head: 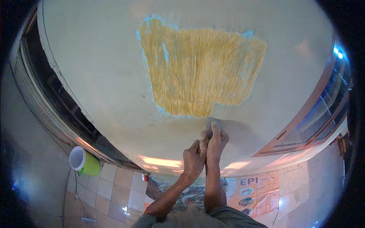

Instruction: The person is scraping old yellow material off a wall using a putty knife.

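Note:
In front of me is a pale painted wall [119, 71]. A large patch [199, 71] on it is worn down to a streaky ochre layer, with ragged light-blue paint along its edges. My right hand [216, 144] grips a flat grey blade-like tool [209, 129], thumb pressed along it, just below the patch's lower edge. My left hand [194, 161] is pressed against my right, its curled fingers also around the tool's lower part. The fingers hide most of the tool, so its exact kind is unclear.
A green bucket [92, 164] with a white inside lies tipped at the lower left on the tiled floor [107, 185]. A printed banner [268, 193] covers floor at the wall's foot. A dark window opening [65, 91] is left; a wood-framed door or window [296, 136] is right.

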The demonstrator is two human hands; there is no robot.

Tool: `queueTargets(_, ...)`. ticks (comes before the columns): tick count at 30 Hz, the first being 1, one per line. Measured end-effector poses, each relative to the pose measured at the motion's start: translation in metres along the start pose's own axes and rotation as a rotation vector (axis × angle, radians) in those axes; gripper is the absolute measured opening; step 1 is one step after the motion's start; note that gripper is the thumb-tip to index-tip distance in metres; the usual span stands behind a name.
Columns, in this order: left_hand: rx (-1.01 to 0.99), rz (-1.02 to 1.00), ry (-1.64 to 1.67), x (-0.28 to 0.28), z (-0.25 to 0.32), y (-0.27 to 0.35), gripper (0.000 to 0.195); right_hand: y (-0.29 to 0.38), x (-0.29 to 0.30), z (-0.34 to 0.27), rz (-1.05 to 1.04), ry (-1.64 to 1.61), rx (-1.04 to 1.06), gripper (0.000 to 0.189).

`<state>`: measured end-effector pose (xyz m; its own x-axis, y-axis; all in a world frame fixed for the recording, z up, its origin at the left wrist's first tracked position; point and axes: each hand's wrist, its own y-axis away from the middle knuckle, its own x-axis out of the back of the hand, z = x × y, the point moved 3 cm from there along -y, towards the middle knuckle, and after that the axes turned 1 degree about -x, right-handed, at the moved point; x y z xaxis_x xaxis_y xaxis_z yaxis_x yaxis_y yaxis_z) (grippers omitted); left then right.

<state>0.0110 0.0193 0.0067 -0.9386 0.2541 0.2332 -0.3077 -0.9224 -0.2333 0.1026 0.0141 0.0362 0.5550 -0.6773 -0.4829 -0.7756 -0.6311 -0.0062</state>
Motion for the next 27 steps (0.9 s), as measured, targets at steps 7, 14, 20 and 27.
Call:
queueTargets(7, -0.082, 0.024, 0.122, 0.002, 0.025, -0.015, 0.042, -0.003, -0.016, -0.032, -0.004, -0.045, 0.004, 0.034)
queueTargets(14, -0.064, 0.014, 0.132, -0.004, 0.021, -0.013, 0.041, -0.002, -0.012, -0.033, 0.016, -0.015, 0.021, 0.035)
queueTargets(20, -0.16, 0.03, 0.126, -0.001, 0.029, -0.016, 0.038, -0.002, -0.017, -0.041, -0.027, -0.035, 0.072, 0.037)
queueTargets(27, -0.093, 0.027, 0.1, -0.001, 0.032, -0.015, 0.039, -0.002, -0.018, -0.04, 0.0, -0.006, 0.013, 0.034)
